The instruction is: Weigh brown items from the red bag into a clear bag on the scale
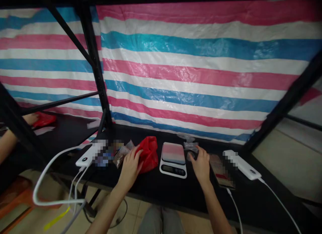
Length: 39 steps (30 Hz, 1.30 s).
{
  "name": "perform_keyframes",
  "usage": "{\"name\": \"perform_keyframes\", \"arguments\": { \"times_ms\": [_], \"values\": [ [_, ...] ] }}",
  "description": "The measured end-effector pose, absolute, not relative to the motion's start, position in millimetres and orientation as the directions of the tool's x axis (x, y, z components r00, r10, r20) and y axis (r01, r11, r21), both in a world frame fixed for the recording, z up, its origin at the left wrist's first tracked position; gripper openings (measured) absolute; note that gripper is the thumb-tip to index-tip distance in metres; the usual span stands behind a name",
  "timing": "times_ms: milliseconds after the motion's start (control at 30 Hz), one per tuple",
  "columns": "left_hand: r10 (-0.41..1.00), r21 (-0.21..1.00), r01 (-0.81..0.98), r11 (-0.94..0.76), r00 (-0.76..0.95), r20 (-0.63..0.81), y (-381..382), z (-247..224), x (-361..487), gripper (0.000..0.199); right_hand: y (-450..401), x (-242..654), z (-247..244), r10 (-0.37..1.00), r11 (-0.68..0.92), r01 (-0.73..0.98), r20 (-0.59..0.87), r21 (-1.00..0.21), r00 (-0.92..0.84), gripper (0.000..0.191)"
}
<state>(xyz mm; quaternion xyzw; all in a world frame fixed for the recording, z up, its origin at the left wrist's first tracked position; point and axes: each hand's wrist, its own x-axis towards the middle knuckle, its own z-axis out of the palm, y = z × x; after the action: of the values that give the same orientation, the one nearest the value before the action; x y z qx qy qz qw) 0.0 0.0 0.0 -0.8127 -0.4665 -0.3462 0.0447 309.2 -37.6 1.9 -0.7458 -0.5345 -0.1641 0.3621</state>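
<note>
My left hand (129,165) is at the left side of a crumpled red plastic bag (150,155), its fingers and thumb closed on the bag's edge. A small clear bag with brown contents (120,156) lies just left of that hand. To the right of the red bag sits a white digital kitchen scale (173,160) with nothing on its platform. My right hand (202,163) is beyond the scale, thumb and fingers apart around small clear plastic bags (191,146). Whether its fingertips touch them, I cannot tell.
A white power bank (87,156) with cables lies at the left, another white power bank (244,166) at the right. A flat, cabled device (221,172) is beside my right hand. Black frame posts (94,66) flank a striped sheet. Another person's arm (10,143) is far left.
</note>
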Motion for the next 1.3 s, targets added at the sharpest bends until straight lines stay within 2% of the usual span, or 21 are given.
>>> {"name": "perform_keyframes", "arguments": {
  "times_ms": [100, 167, 233, 300, 367, 467, 533, 600, 633, 700, 733, 800, 867, 933, 1000, 1200, 1300],
  "values": [
    [0.714, 0.127, 0.823, -0.554, 0.391, 0.581, 26.9, 1.0, -3.8, 0.039, -28.9, 330.5, -22.1, 0.744, -0.284, 0.886, 0.499, -0.366, 0.444, 0.053],
    [0.705, 0.085, 0.824, -0.560, 0.419, 0.572, 35.8, 3.4, -5.9, 0.029, -26.4, 335.1, -34.7, 0.789, -0.314, 0.876, 0.413, -0.367, 0.456, 0.051],
    [0.718, 0.099, 0.839, -0.535, 0.390, 0.577, 39.1, 7.2, -8.3, 0.019, -24.6, 337.6, -44.6, 0.816, -0.304, 0.868, 0.362, -0.394, 0.450, 0.044],
    [0.752, 0.200, 0.852, -0.485, 0.289, 0.592, 39.8, 9.9, -11.6, 0.015, -21.9, 341.9, -51.6, 0.820, -0.281, 0.842, 0.340, -0.460, 0.460, 0.039],
    [0.797, 0.398, 0.806, -0.439, 0.144, 0.587, 40.5, 9.5, -16.3, 0.016, -18.0, 346.3, -53.2, 0.796, -0.242, 0.794, 0.354, -0.557, 0.491, 0.044],
    [0.858, 0.708, 0.592, -0.386, -0.053, 0.512, 42.1, 3.2, -24.4, 0.021, -12.2, 338.3, -37.5, 0.699, -0.107, 0.718, 0.462, -0.688, 0.547, 0.058],
    [0.879, 0.813, 0.459, -0.359, -0.128, 0.460, 42.9, -1.4, -28.1, 0.024, -10.5, 312.9, -15.3, 0.653, 0.039, 0.688, 0.539, -0.725, 0.532, 0.057],
    [0.889, 0.857, 0.384, -0.344, -0.161, 0.429, 42.9, -3.9, -29.1, 0.026, -9.8, 270.5, 8.6, 0.727, 0.216, 0.649, 0.564, -0.730, 0.392, 0.045],
    [0.893, 0.868, 0.360, -0.341, -0.165, 0.419, 42.5, -4.1, -28.8, 0.027, -8.9, 245.0, 18.5, 0.790, 0.302, 0.626, 0.556, -0.719, 0.258, 0.037],
    [0.898, 0.883, 0.321, -0.342, -0.165, 0.408, 41.3, -3.2, -27.3, 0.027, -4.9, 193.2, 30.4, 0.867, 0.472, 0.504, 0.484, -0.723, -0.119, 0.029],
    [0.899, 0.887, 0.305, -0.346, -0.164, 0.407, 40.5, -2.4, -26.6, 0.026, -1.4, 170.0, 32.2, 0.848, 0.528, 0.433, 0.424, -0.731, -0.318, 0.028],
    [0.897, 0.892, 0.279, -0.355, -0.168, 0.410, 38.9, -1.3, -26.5, 0.025, 8.4, 135.1, 30.5, 0.788, 0.560, 0.378, 0.331, -0.737, -0.520, 0.028],
    [0.893, 0.898, 0.252, -0.361, -0.184, 0.411, 37.4, -1.3, -28.3, 0.025, 20.4, 118.4, 27.3, 0.789, 0.568, 0.515, 0.246, -0.642, -0.563, 0.027],
    [0.892, 0.905, 0.226, -0.359, -0.202, 0.404, 36.1, -2.3, -31.4, 0.025, 31.9, 117.4, 27.5, 0.825, 0.549, 0.686, 0.179, -0.477, -0.536, 0.027],
    [0.889, 0.911, 0.215, -0.353, -0.226, 0.398, 34.7, -3.4, -34.3, 0.025, 40.0, 125.9, 31.5, 0.852, 0.520, 0.780, 0.140, -0.348, -0.505, 0.027],
    [0.877, 0.908, 0.240, -0.343, -0.264, 0.401, 27.6, -4.8, -32.0, 0.028, 30.6, 156.4, 46.0, 0.909, 0.417, 0.897, 0.095, -0.147, -0.407, 0.039],
    [0.867, 0.909, 0.234, -0.344, -0.294, 0.403, 22.0, -9.9, -26.2, 0.028, 14.7, 163.0, 50.5, 0.913, 0.405, 0.914, 0.062, -0.028, -0.403, 0.038]
  ]
}}
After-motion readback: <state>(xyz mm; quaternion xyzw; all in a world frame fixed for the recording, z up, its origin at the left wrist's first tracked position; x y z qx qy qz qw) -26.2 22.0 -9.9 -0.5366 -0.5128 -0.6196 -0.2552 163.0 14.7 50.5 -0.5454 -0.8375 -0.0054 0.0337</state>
